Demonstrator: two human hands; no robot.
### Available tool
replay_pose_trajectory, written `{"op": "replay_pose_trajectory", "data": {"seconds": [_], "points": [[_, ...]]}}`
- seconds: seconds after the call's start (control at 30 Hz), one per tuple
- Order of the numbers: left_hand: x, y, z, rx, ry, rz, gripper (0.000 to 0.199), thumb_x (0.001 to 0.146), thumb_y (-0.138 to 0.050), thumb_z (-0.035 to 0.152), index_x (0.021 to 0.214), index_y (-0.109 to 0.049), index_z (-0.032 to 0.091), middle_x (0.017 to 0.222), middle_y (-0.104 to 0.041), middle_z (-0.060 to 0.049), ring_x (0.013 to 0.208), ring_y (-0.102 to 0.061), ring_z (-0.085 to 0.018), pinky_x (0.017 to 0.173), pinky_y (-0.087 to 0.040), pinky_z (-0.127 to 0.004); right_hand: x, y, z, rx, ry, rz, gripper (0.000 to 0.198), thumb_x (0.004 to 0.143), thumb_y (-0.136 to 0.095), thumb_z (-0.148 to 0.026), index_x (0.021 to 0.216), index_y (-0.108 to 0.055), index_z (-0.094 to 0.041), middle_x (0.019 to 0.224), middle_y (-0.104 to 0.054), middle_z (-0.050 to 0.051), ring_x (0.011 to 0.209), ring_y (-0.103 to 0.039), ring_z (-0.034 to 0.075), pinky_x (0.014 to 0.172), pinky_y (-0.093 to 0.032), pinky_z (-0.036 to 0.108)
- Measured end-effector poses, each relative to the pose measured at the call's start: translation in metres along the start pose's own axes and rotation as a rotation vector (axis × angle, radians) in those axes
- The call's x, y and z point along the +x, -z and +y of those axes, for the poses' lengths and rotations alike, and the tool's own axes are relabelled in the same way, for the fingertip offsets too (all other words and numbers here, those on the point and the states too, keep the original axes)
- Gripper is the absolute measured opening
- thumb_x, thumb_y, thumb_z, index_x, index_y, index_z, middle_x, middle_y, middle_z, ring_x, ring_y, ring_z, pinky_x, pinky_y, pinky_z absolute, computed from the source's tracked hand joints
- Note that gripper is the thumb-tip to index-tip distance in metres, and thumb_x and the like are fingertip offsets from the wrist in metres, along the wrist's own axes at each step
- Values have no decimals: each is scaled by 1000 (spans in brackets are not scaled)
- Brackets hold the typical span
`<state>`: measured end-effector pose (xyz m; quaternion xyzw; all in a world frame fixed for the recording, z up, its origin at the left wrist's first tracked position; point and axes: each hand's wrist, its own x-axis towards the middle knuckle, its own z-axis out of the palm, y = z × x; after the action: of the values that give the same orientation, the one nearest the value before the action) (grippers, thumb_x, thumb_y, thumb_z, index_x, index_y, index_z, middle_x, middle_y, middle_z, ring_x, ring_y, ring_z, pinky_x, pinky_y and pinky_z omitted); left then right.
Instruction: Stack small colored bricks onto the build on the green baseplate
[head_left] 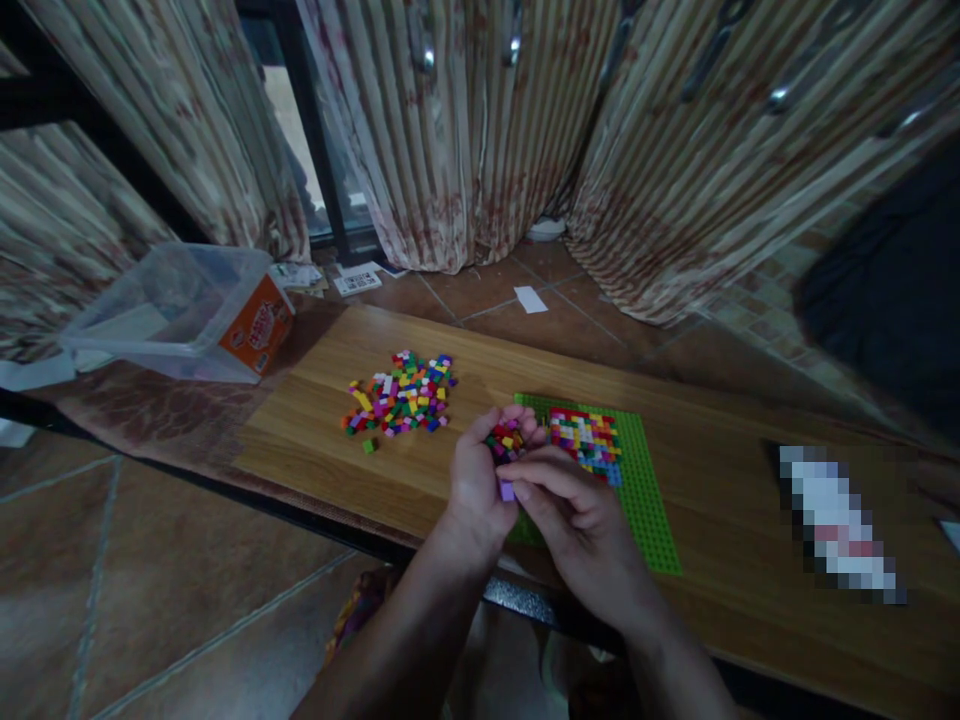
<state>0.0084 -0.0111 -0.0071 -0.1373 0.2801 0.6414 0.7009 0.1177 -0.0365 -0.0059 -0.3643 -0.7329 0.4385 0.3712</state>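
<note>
My left hand (480,470) is cupped palm up around a small heap of mixed toy bricks (508,438). Over that palm, my right hand (574,505) has its thumb and forefinger closed at a purple brick (507,491). Partly behind my hands lies a green baseplate (649,500), its near left part hidden by them. Rows of red, yellow, white and blue bricks (589,437) cover part of the plate. To the left, a loose pile of colourful bricks (409,395) is spread on the wooden table, with a single green brick (369,446) in front of it.
A clear plastic tub (180,320) with an orange label stands at the far left. The wooden table (720,470) carries a blurred-out object (836,520) on its right. Striped curtains (465,140) hang behind, and a white paper (530,299) lies on the tiled floor.
</note>
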Motion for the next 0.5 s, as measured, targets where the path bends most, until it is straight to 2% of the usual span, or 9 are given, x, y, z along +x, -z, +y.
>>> {"op": "replay_pose_trajectory", "data": {"seconds": [0.07, 0.17, 0.3, 0.5], "points": [[0, 0, -2, 4, -4, 11, 30, 91, -47, 20, 67, -63, 10, 64, -62, -5, 58, -61, -11, 64, -53, -21, 0, -1, 0, -14, 5, 4, 22, 95, -54, -22, 104, -72, -31, 102, -68, 0, 98, -64, 14, 88, -51, 31], [0, -2, -4, -16, 1, 27, 32, 91, -46, 19, 66, -63, 10, 63, -62, -5, 58, -60, -10, 63, -52, -21, 0, -3, -1, -24, 1, 87, 17, 93, -58, -21, 101, -71, -30, 101, -69, 0, 97, -65, 14, 88, -52, 31], [-1, -3, -6, -25, -1, 10, 34, 92, -43, 20, 66, -62, 11, 63, -62, -5, 56, -59, -10, 62, -51, -21, -1, -4, -2, -177, 64, 193, 16, 91, -60, -20, 99, -71, -28, 101, -69, 0, 95, -66, 15, 87, -54, 31], [-5, -3, -6, -45, -28, 22, 28, 89, -47, 17, 65, -60, 12, 64, -62, -4, 58, -60, -10, 68, -54, -23, -2, -10, -8, -333, 212, 146, 19, 93, -55, -14, 98, -70, -25, 99, -71, 2, 93, -68, 15, 84, -56, 29]]}}
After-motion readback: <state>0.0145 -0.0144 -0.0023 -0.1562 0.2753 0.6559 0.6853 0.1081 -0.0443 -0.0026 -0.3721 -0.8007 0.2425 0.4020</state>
